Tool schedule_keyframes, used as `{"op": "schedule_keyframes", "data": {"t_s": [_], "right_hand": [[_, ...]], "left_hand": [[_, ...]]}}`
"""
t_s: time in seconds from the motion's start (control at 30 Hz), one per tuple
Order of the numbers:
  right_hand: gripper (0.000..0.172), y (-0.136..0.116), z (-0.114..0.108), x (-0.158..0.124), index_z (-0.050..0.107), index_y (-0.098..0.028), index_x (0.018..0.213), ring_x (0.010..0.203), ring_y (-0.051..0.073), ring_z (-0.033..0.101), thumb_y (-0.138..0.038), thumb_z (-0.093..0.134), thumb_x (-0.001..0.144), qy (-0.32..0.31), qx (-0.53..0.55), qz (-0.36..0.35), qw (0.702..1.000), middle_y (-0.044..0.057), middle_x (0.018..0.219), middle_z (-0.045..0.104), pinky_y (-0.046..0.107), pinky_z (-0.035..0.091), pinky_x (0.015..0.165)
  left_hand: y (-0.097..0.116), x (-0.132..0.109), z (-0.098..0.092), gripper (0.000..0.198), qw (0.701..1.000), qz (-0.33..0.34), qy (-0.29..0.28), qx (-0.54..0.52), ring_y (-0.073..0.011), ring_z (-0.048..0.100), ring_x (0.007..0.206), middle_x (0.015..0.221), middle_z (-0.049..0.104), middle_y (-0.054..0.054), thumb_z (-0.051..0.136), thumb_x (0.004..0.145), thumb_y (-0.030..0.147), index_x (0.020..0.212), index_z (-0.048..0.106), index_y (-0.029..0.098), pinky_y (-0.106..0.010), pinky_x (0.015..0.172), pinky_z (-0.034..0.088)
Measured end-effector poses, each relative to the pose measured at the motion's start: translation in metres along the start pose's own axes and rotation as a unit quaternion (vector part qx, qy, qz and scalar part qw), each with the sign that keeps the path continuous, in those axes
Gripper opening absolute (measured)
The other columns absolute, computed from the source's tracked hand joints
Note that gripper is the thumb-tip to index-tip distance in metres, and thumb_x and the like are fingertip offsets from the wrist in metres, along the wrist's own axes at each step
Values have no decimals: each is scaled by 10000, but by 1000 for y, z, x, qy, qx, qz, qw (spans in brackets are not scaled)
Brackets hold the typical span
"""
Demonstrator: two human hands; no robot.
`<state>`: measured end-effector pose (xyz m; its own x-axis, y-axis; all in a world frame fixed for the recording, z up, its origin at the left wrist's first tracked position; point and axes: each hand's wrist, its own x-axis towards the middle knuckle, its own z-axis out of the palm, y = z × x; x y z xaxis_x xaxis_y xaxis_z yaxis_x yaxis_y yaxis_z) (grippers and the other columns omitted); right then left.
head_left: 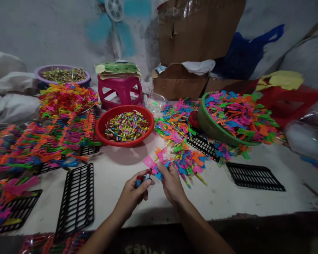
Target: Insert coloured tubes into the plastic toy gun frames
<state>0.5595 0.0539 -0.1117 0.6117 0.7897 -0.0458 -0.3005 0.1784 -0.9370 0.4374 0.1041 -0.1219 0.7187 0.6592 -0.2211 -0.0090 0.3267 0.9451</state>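
My left hand is closed around small printed tubes, blue with reddish ends, held between thumb and fingers. Close beside it, my right hand pinches bright plastic pieces, a pink one with a mesh-like surface and a blue one. Their exact kind is too small to make out. Both hands are just above the white table, nearly touching. Right behind my right hand lies a loose pile of coloured plastic pieces mixed with printed tubes.
A red basin of small tubes stands beyond my hands. At right, a tilted green basin overflows with plastic pieces. Black grid racks lie left, another rack right. Filled rows, a pink stool and cartons stand behind.
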Motion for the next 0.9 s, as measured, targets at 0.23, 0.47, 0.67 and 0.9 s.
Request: {"op": "schedule_keyframes", "data": {"t_s": [0.23,0.47,0.67,0.9], "right_hand": [[253,-6,-2,1,545,-175,705,599,120,487,-419,605,730,-73,-105,-14,992,-19,636,548,260,394,610],[253,-11,-8,4,547,-177,670,606,120,515,-410,642,698,-135,-92,-13,986,-17,615,562,258,415,623],[244,-11,-10,3,544,-189,668,556,115,520,-402,663,673,-140,-67,5,988,-27,588,545,262,443,579],[251,-23,-15,7,536,-176,669,576,127,537,-388,670,658,-200,-111,39,973,-22,622,531,275,452,564]], "left_hand": [[4,-3,-7,465,999,19,4,40,-44,411,429,689,557,2,636,676,407,1029,555,115,-193,408,311],[9,-1,-12,378,997,-3,-66,40,-19,331,369,690,566,-2,595,709,407,942,558,112,-187,361,241],[12,1,-10,283,997,-12,-69,22,-28,296,373,524,452,51,612,697,393,744,569,117,-189,373,204],[1,-1,-9,273,997,-38,-58,-34,-23,258,397,536,452,43,643,675,374,723,590,110,-197,399,155]]}}
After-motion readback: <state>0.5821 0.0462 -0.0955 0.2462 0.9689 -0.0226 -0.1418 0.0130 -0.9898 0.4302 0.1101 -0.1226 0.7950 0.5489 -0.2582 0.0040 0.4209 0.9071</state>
